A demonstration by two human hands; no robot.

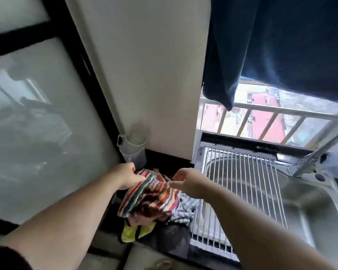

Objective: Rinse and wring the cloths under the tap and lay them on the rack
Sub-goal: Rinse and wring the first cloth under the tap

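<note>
A clear jug (132, 151) stands in the corner by the wall. Just in front of it the left hand (125, 176) curls its fingers round the top edge of the striped cloth (152, 193), which lies on a heap of cloths on the dark counter beside the sink (310, 211). The right hand (187, 182) pinches the opposite edge, as far as the blur shows, probably to lift the cloth spread toward the tap (316, 158). The rack (242, 182) spans the sink, placed so wrung cloths can drain.
</note>
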